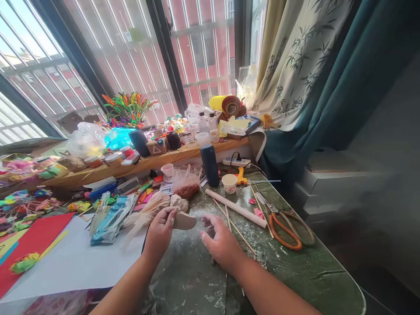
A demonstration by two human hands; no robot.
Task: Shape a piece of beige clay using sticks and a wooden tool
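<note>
My left hand (160, 232) is closed on a thin flat grey-brown piece (184, 221) with a curved edge, which looks like clay or card. It pinches the piece at one end and holds it above the table. Just to the right, my right hand (218, 245) is open, thumb and fingers apart, with nothing visible in it. A whitish lump (179, 202) and a plastic bag (154, 205) lie behind my left hand. Beyond my right hand rests a pale rolling pin (234, 208), with thin wooden sticks (241, 234) beside and partly under that hand.
Orange-handled scissors (285, 232) lie at the right near the table edge. Behind the rolling pin stand a paper cup (229, 183), a dark bottle (210, 164) and a yellow glue gun (242, 176). White paper (75, 262) and a blue packet (113, 218) cover the left side.
</note>
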